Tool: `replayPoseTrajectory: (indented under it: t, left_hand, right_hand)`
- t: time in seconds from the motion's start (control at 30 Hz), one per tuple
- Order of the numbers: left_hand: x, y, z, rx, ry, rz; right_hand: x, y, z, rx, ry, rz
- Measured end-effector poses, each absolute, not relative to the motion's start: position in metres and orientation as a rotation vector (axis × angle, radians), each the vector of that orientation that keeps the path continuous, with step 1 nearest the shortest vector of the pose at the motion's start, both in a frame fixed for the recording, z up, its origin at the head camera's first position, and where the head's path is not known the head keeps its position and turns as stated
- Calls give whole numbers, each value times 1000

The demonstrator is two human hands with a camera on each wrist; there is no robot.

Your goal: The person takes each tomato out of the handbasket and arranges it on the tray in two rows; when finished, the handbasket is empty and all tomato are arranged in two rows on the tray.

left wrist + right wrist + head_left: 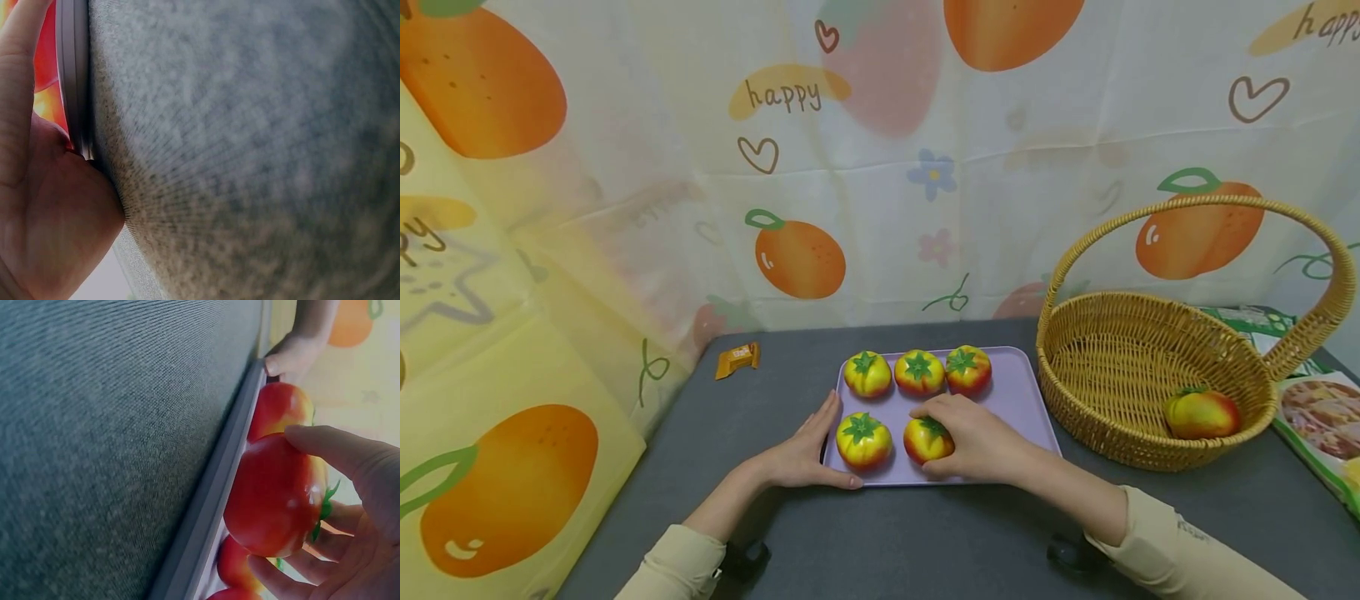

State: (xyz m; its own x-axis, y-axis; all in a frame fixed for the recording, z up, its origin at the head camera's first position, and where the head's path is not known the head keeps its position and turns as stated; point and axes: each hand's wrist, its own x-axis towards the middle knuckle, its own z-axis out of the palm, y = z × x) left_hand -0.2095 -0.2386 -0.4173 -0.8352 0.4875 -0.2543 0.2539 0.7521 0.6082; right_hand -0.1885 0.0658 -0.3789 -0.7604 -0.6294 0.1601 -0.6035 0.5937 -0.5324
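Observation:
A lilac tray [1011, 400] lies on the table, bearing yellow-and-red tomatoes with green star-shaped tops. Three stand in its back row, among them the middle tomato [919, 372]. In the front row, the right tomato [925, 440] is held between the thumb and fingers of my right hand [981, 437]; the right wrist view shows this tomato [275, 500] close up, its red side facing the camera. Left of it sits another tomato [864, 442]. My left hand [805, 450] rests at the tray's front left corner, fingers extended along the side and thumb along the front edge.
Right of the tray stands a wicker basket [1112, 312] with a tall handle and a yellow-and-red fruit [1202, 414] inside. Printed packages [1322, 408] lie beyond it at the right. A small orange wrapped snack [738, 360] is at the back left. A fruit-patterned cloth [880, 183] hangs behind.

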Motion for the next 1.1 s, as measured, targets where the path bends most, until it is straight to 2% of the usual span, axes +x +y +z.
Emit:
replayPoseTrajectory:
  t: [1.1]
  left_hand:
    - [-210,-239,-418,586,2550,812]
  right_hand:
    - [-185,67,-379,-1085,2819,-852]
